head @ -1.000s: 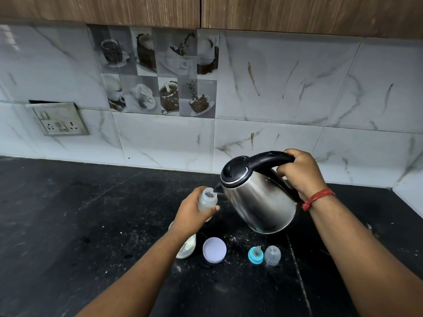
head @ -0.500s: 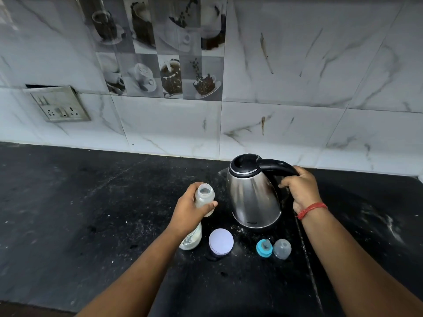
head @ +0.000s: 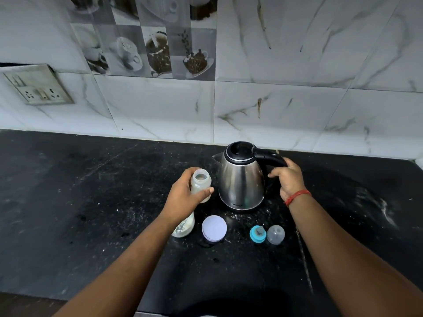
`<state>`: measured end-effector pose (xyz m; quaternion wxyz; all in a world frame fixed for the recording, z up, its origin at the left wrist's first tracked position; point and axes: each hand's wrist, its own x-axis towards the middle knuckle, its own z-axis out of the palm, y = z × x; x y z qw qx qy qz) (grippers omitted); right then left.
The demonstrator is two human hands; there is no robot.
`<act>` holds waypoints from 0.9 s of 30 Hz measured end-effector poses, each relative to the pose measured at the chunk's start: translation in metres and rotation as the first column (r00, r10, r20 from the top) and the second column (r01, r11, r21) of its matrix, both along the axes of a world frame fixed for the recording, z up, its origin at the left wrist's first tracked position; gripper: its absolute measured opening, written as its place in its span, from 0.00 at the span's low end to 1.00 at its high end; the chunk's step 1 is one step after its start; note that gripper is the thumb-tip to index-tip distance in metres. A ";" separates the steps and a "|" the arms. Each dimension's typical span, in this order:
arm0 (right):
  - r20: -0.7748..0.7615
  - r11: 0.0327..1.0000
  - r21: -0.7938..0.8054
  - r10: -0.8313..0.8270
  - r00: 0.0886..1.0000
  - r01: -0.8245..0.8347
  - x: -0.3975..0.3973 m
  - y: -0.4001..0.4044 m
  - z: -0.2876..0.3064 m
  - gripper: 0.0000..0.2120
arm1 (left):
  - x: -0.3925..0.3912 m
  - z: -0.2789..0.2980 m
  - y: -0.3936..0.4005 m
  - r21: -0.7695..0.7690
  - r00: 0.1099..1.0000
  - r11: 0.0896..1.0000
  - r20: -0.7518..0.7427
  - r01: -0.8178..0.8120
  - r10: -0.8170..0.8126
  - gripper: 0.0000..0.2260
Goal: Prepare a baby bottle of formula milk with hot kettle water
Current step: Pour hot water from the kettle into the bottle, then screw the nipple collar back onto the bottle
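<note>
A clear baby bottle (head: 201, 182) without its top is held upright above the black counter (head: 91, 202); my left hand (head: 183, 197) grips it round the body. Just right of it a steel kettle (head: 240, 179) with a black lid stands upright on the counter. My right hand (head: 287, 178) is curled round the kettle's black handle. Below my left wrist sits a glass jar with white powder (head: 184, 227), partly hidden by the arm.
A round lavender lid (head: 214, 228) lies flat in front of the kettle. A teal bottle ring with teat (head: 258, 234) and a clear bottle cap (head: 275, 234) lie to its right. A tiled wall with a socket plate (head: 39, 88) backs the counter.
The kettle was tilted with its spout at the bottle's mouth; now it stands upright on the counter. The bottle stays in my left hand. My view has tipped downward.
</note>
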<state>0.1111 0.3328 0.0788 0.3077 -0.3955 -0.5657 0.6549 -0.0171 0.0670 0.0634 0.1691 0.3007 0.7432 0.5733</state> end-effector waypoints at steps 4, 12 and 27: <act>0.018 1.000 -0.024 0.011 1.000 -0.011 0.006 0.012 -0.009 0.23 | 0.004 0.000 0.004 -0.007 1.000 1.000 -0.004 0.015 -0.015 0.21; 0.181 0.992 0.034 0.113 0.977 -0.121 0.022 0.028 -0.019 0.21 | 0.015 -0.004 0.010 -0.021 0.999 0.999 -0.011 0.045 -0.045 0.21; 0.403 0.954 0.252 0.050 0.914 -0.164 0.094 -0.024 -0.058 0.15 | 0.050 -0.015 0.019 -0.004 0.989 0.989 -0.036 0.145 -0.145 0.21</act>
